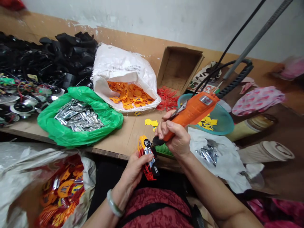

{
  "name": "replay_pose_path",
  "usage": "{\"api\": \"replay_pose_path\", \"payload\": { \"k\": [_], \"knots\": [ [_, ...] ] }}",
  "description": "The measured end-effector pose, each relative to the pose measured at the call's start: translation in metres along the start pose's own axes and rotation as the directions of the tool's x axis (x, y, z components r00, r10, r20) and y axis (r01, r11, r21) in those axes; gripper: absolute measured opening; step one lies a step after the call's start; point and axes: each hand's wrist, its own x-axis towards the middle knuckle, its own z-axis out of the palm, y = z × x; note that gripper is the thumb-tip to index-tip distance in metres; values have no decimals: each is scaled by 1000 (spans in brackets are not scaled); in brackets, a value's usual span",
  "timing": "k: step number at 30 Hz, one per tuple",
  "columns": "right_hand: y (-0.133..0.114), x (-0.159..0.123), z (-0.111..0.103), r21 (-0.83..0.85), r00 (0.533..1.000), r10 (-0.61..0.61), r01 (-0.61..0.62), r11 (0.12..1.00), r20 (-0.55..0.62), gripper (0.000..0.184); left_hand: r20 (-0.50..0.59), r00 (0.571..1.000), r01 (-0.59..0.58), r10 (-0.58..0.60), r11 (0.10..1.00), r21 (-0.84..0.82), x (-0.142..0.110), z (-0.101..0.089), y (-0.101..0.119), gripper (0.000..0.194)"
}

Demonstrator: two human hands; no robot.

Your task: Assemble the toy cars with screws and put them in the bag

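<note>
My right hand point(174, 134) is closed around an orange electric screwdriver point(193, 110), its black tip pointing down-left at a small toy piece. A coiled black cable runs up from the tool's rear. My left hand point(136, 169) grips that toy piece point(148, 156), which is yellow, black and red with a silver part, just below the table's front edge. A pale green bangle sits on my left wrist. The screwdriver tip touches the top of the toy piece.
A green bag of silver metal parts point(78, 118), a white sack of orange pieces point(129, 95), an open cardboard box point(179, 68) and a pile of black parts point(47, 60) sit on the wooden table point(133, 129). A teal basket point(218, 122) and white bag with metal parts point(209, 153) lie at right. A bag of finished toys point(63, 191) is lower left.
</note>
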Motion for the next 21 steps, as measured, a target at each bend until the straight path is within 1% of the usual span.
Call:
{"api": "replay_pose_path", "payload": {
  "k": [8, 15, 19, 21],
  "knots": [
    [1, -1, -1, 20, 1000, -19, 18, 1000, 23, 16, -3, 1000, 6, -6, 1000, -7, 0, 1, 1, 47],
    [-2, -1, -1, 9, 1000, -20, 20, 1000, 6, 16, -12, 1000, -1, 1, 1000, -6, -1, 2, 1, 48],
    [-10, 0, -2, 2, 999, -53, 53, 999, -11, 16, -4, 1000, -5, 5, 998, 56, -5, -4, 4, 43],
    [-16, 2, -5, -4, 996, -78, 78, 997, -43, 16, -14, 999, -37, 39, 991, 127, -9, -8, 9, 40]
  ]
}}
